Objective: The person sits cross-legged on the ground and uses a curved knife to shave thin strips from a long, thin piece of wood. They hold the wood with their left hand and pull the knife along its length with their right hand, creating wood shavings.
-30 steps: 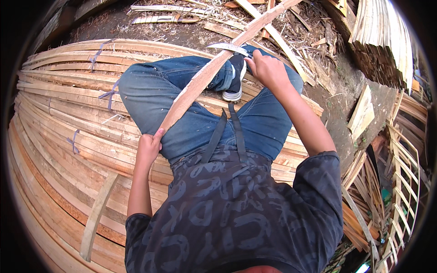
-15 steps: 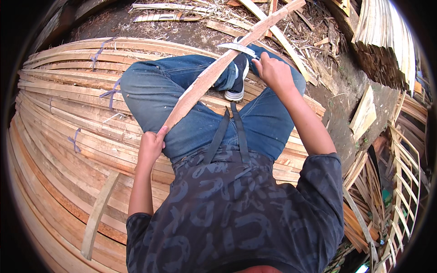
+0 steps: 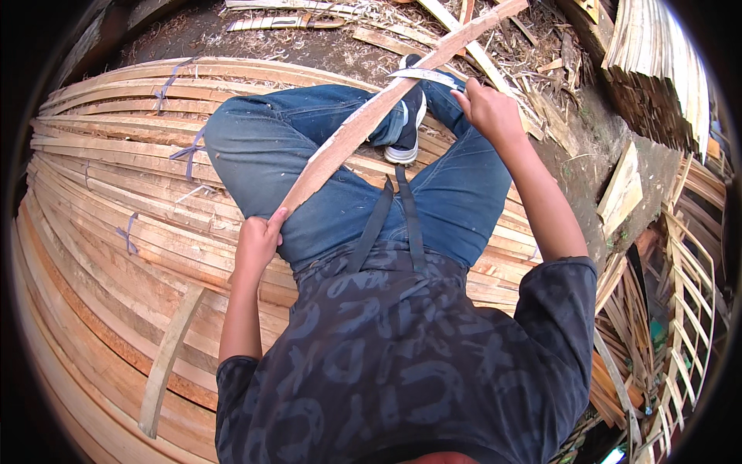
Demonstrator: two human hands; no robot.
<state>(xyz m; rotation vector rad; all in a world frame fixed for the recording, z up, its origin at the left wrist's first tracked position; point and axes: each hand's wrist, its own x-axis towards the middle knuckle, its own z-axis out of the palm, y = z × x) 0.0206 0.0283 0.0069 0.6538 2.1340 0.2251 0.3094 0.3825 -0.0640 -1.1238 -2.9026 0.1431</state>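
Observation:
A long, rough-edged wooden board slants across my lap, from beside my left thigh up to the far right. Its near end is gripped by my left hand, with the thumb lying along the wood. My right hand is closed around the handle of a knife with a long, pale, curved blade. That blade lies across the far part of the board, at its edge. Most of the knife's handle is hidden inside my fist.
I sit on stacked wooden slats, some tied with purple strips. A loose slat lies across them at the left. Shavings and offcuts litter the far ground. A bundle of thin boards stands far right, near a pale wood piece.
My right hand and the knife have moved a little to the right. The board's far end has shifted slightly right, while my left hand keeps its grip.

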